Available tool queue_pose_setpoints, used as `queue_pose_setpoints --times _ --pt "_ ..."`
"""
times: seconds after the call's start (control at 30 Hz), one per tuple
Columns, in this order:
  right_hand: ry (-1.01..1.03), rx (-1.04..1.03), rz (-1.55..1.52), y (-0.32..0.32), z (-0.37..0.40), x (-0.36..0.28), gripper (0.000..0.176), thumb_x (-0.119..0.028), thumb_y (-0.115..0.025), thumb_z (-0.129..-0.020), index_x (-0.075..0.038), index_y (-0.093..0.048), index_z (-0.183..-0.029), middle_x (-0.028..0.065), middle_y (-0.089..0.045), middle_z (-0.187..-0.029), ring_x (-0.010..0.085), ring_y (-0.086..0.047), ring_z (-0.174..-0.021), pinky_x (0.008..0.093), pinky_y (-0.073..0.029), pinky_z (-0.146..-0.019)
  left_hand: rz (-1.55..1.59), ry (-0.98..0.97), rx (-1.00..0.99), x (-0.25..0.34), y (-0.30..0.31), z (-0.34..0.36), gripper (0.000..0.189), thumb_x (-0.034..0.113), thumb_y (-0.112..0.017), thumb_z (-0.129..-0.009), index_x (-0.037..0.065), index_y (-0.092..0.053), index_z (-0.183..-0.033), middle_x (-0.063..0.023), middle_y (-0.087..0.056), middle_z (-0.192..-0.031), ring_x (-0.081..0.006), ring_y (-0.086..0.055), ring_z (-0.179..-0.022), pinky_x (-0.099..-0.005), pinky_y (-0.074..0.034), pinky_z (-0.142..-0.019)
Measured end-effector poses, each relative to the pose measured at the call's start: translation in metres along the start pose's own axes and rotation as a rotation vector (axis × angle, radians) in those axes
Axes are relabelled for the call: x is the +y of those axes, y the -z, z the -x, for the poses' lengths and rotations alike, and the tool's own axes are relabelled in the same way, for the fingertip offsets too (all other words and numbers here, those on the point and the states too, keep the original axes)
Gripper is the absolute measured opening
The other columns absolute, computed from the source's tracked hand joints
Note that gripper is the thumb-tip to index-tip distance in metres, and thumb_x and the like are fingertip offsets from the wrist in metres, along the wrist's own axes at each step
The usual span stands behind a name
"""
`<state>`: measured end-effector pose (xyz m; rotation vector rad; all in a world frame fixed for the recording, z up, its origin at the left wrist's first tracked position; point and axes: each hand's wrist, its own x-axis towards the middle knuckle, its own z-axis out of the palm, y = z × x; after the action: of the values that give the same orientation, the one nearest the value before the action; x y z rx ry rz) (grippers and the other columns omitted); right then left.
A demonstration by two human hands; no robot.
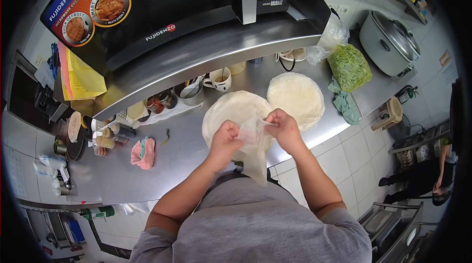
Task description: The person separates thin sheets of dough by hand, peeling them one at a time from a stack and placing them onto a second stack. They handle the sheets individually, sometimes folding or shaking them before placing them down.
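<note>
A thin, pale, translucent wrapper sheet (256,160) hangs between my hands, its lower end drooping near the front of my grey shirt. My left hand (226,139) is closed, pinching the sheet on its left side. Its top right edge is pinched between the thumb and fingers of my right hand (283,129). Below both hands lies a round stack of white wrappers (228,109) on the steel counter, partly covered by the hands and sheet. A second round stack of wrappers (296,99) rests right beside it. A green chili (237,163) shows partly near my left wrist.
A shelf with a microwave oven (172,22) overhangs the counter's back. A mug (219,80) and condiment containers (167,98) stand beneath. Left lies a pink cloth (142,154); right, a bag of green vegetables (350,67), a teal cloth (346,105) and a rice cooker (388,41).
</note>
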<state>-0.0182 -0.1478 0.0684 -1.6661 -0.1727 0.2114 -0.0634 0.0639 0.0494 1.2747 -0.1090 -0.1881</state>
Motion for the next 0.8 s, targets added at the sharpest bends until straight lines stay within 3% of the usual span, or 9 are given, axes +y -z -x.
queue_pose_setpoints --times 0.03,0.1,0.23,0.37,0.43,0.47,0.53,0.73,0.8 --pt "0.000 -0.029 -0.145 -0.007 -0.002 0.002 0.019 0.007 -0.059 -0.080 -0.001 -0.056 -0.097 0.0022 -0.060 -0.085 0.0083 -0.056 -0.074 0.0210 -0.044 -0.065 0.136 0.135 0.027 0.019 -0.022 0.001 0.057 0.001 -0.066 -0.081 0.004 -0.041 -0.132 -0.0070 -0.060 -0.102 -0.0122 -0.056 -0.092 -0.0237 -0.043 -0.080" --pt "-0.011 -0.051 -0.219 -0.019 -0.002 -0.007 0.037 0.015 -0.051 -0.073 -0.003 -0.051 -0.105 0.0006 -0.056 -0.085 0.0087 -0.056 -0.078 0.0211 -0.045 -0.069 0.075 0.124 0.091 0.035 -0.045 0.000 0.056 0.003 -0.066 -0.082 0.005 -0.042 -0.133 -0.0063 -0.060 -0.101 -0.0137 -0.056 -0.092 -0.0252 -0.043 -0.081" --pt "-0.008 0.014 -0.367 -0.032 0.005 -0.030 0.033 0.011 -0.057 -0.076 -0.003 -0.052 -0.106 0.0015 -0.058 -0.089 0.0082 -0.055 -0.076 0.0214 -0.044 -0.070 -0.334 -0.127 0.111 0.026 -0.043 -0.011 0.051 0.003 -0.059 -0.088 0.006 -0.044 -0.137 -0.0053 -0.060 -0.104 -0.0151 -0.057 -0.096 -0.0266 -0.043 -0.089" --pt "-0.003 -0.074 -0.322 -0.025 0.000 -0.025 0.026 0.002 -0.065 -0.080 -0.004 -0.055 -0.103 0.0014 -0.059 -0.091 0.0084 -0.054 -0.079 0.0222 -0.044 -0.072 -0.554 -0.126 0.114 0.030 -0.029 -0.013 0.044 0.011 -0.059 -0.090 0.006 -0.050 -0.133 -0.0071 -0.064 -0.097 -0.0154 -0.059 -0.089 -0.0289 -0.046 -0.083" --pt "-0.045 -0.080 -0.206 -0.005 -0.006 -0.012 0.024 0.000 -0.067 -0.080 -0.004 -0.056 -0.101 0.0010 -0.059 -0.092 0.0082 -0.053 -0.081 0.0231 -0.045 -0.074 -0.740 -0.380 0.237 0.026 -0.010 -0.018 0.036 0.014 -0.057 -0.093 0.004 -0.054 -0.127 -0.0066 -0.064 -0.095 -0.0121 -0.059 -0.088 -0.0261 -0.046 -0.081" --pt "-0.060 0.003 -0.232 0.011 -0.009 -0.007 0.023 0.003 -0.066 -0.079 -0.004 -0.056 -0.098 0.0011 -0.060 -0.093 0.0092 -0.055 -0.083 0.0229 -0.045 -0.075 -0.741 -0.383 0.237 0.026 0.000 -0.018 0.036 0.014 -0.057 -0.093 0.004 -0.054 -0.127 -0.0066 -0.064 -0.095 -0.0121 -0.059 -0.088 -0.0261 -0.046 -0.081" --pt "-0.074 0.085 -0.257 0.017 -0.011 -0.006 0.023 0.005 -0.066 -0.078 -0.004 -0.056 -0.096 0.0012 -0.061 -0.093 0.0102 -0.057 -0.084 0.0227 -0.046 -0.076 -0.208 -0.030 0.235 0.030 0.010 -0.017 0.028 0.014 -0.053 -0.095 0.003 -0.056 -0.121 -0.0053 -0.064 -0.097 -0.0103 -0.058 -0.090 -0.0245 -0.046 -0.081" --pt "-0.190 -0.156 -0.367 -0.019 0.001 -0.017 0.038 0.009 -0.067 -0.076 -0.003 -0.052 -0.109 0.0041 -0.060 -0.101 0.0103 -0.057 -0.088 0.0237 -0.047 -0.079 0.150 0.071 0.200 0.027 -0.033 -0.008 0.026 0.014 -0.055 -0.094 0.003 -0.056 -0.118 -0.0033 -0.064 -0.097 -0.0094 -0.059 -0.086 -0.0256 -0.047 -0.078" --pt "-0.184 -0.109 -0.409 -0.028 0.003 -0.019 0.036 0.002 -0.068 -0.079 -0.002 -0.052 -0.111 0.0033 -0.062 -0.095 0.0090 -0.056 -0.085 0.0216 -0.045 -0.075 -0.085 0.013 0.196 0.020 -0.033 -0.006 0.023 0.014 -0.056 -0.093 0.002 -0.058 -0.113 -0.0048 -0.064 -0.100 -0.0100 -0.058 -0.090 -0.0257 -0.046 -0.082"
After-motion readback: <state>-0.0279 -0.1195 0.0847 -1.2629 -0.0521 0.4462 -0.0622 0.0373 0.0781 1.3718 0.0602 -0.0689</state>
